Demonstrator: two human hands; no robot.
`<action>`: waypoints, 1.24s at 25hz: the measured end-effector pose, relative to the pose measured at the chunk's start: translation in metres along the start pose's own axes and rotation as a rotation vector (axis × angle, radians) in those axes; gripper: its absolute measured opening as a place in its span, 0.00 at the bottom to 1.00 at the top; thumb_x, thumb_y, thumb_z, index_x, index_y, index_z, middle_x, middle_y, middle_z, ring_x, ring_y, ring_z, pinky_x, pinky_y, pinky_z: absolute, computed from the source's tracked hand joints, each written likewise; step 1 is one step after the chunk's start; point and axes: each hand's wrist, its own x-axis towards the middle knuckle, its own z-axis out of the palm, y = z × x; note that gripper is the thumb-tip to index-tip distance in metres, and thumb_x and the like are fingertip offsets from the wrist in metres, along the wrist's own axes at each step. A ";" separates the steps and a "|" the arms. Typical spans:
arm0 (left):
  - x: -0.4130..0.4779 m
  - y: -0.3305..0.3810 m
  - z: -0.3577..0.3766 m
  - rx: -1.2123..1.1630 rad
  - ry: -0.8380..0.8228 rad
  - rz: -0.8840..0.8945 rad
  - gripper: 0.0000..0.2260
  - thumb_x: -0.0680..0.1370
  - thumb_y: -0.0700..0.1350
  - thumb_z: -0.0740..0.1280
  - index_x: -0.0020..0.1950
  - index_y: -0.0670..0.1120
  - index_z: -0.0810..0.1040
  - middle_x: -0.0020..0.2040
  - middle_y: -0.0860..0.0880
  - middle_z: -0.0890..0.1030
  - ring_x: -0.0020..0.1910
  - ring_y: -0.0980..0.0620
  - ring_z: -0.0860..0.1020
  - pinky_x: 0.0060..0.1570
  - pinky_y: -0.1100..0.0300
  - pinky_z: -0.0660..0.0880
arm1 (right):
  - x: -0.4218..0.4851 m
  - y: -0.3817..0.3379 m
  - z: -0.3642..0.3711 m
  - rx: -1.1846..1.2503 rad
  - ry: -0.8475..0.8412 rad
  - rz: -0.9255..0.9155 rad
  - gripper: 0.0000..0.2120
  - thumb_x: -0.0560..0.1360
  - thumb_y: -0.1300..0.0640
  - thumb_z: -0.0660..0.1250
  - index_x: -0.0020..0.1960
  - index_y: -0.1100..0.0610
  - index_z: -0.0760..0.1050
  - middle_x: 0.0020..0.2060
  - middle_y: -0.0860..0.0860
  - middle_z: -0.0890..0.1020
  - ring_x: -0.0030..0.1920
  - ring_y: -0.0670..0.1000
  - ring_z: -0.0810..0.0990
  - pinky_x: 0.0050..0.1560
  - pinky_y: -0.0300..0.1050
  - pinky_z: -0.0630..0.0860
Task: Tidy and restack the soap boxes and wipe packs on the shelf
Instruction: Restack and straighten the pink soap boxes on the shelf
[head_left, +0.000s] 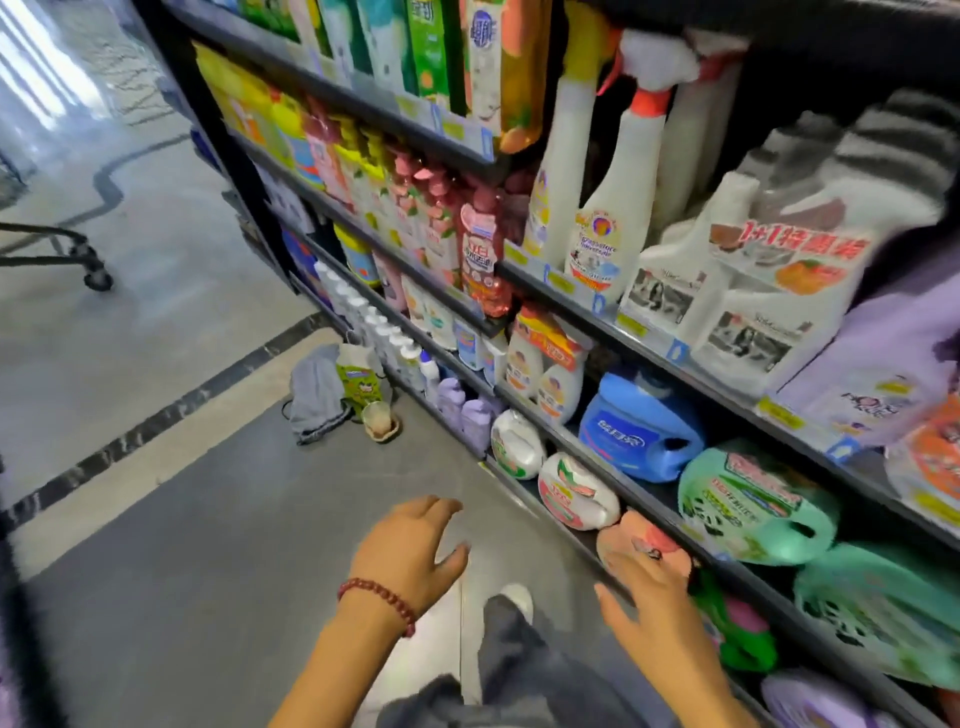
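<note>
below, left hand (410, 551) and right hand (657, 597) (fingers (439, 506) spread) hover over grey floor (208, 519) beside black shelving (291, 70).

Two hands (410, 551), (657, 597); one blue jug (641, 431); two white packs (517, 444), (576, 491).

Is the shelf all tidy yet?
Barely started, it seems. Nothing looks restacked. The left hand hovers open and empty; the right hand, also empty, reaches for the pink pack on the bottom shelf. The white packs beside it look still to straighten.

blue jug (641, 426) | grey bag (317, 395) on floor (182, 545) | cup (376, 415) beside bag
</note>
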 end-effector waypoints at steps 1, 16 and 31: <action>0.024 0.003 -0.012 0.013 0.012 0.043 0.21 0.78 0.58 0.58 0.71 0.54 0.65 0.67 0.55 0.71 0.65 0.54 0.70 0.60 0.62 0.68 | 0.020 -0.005 -0.007 0.029 0.050 -0.005 0.16 0.64 0.64 0.77 0.50 0.61 0.81 0.48 0.55 0.82 0.48 0.57 0.81 0.49 0.50 0.77; 0.297 0.124 -0.323 -0.140 0.914 0.825 0.18 0.76 0.52 0.66 0.59 0.41 0.78 0.55 0.44 0.81 0.56 0.46 0.78 0.56 0.58 0.70 | 0.250 -0.193 -0.336 -0.152 1.086 -0.425 0.19 0.74 0.55 0.68 0.63 0.60 0.74 0.59 0.52 0.77 0.62 0.49 0.72 0.65 0.35 0.65; 0.341 0.126 -0.319 -0.265 0.628 0.854 0.28 0.72 0.70 0.46 0.50 0.57 0.80 0.46 0.60 0.81 0.45 0.62 0.77 0.39 0.66 0.70 | 0.292 -0.199 -0.341 -0.427 1.037 -0.219 0.22 0.69 0.59 0.72 0.62 0.59 0.73 0.58 0.53 0.78 0.61 0.52 0.72 0.59 0.48 0.73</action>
